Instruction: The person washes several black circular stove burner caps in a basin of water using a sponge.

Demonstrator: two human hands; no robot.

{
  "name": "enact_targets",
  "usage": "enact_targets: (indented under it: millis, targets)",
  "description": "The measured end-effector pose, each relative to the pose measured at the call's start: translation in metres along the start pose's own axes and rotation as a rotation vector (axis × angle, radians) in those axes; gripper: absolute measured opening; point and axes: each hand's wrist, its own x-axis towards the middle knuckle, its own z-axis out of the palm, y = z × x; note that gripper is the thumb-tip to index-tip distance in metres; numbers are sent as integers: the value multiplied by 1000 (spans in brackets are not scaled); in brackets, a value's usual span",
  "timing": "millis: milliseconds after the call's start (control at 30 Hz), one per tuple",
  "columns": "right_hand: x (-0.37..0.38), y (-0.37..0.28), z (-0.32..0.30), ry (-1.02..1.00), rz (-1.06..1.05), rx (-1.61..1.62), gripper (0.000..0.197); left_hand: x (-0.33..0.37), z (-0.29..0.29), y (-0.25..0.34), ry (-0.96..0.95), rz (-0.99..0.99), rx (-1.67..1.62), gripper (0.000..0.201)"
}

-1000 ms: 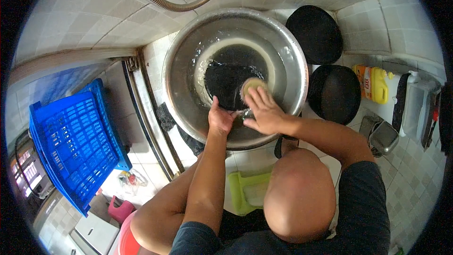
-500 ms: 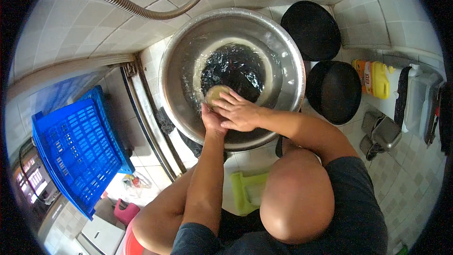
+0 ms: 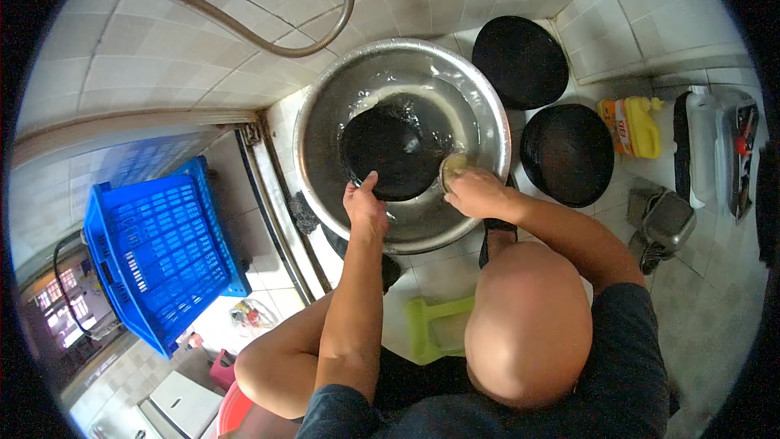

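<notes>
In a wide steel basin [image 3: 305, 118] of water, a round black plate [image 3: 388, 150] lies tilted, partly out of the water. My left hand [image 3: 366, 207] grips its near-left rim, thumb on top and the other fingers partly hidden beneath. Just right of the plate, my right hand [image 3: 478, 193] is closed round a yellowish sponge [image 3: 452, 167] near the basin's right inner side. The sponge is apart from or only close to the plate's edge; I cannot tell exactly.
More round black plates stand right of the basin, one stack [image 3: 567, 154] nearer and one [image 3: 520, 63] by the wall. Beyond is a yellow bottle [image 3: 642, 126]. Blue crates [image 3: 166, 252] stand at left, a metal hose [image 3: 244, 31] hangs above, and a green stool [image 3: 426, 333] is near my legs.
My hands were together on the sponge; now they are apart. My left hand has taken the plate's rim, and my right hand has carried the sponge rightward. The plate has risen in the water.
</notes>
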Motion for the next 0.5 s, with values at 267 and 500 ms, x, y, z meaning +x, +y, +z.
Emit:
enact_targets:
  millis: [267, 500]
  targets:
    - [-17, -6, -39, 371, -59, 484, 42, -49, -1, 55, -171, 611, 533, 20]
    - [-38, -16, -59, 158, 127, 1188, 55, -136, 4, 69, -244, 812, 566, 10]
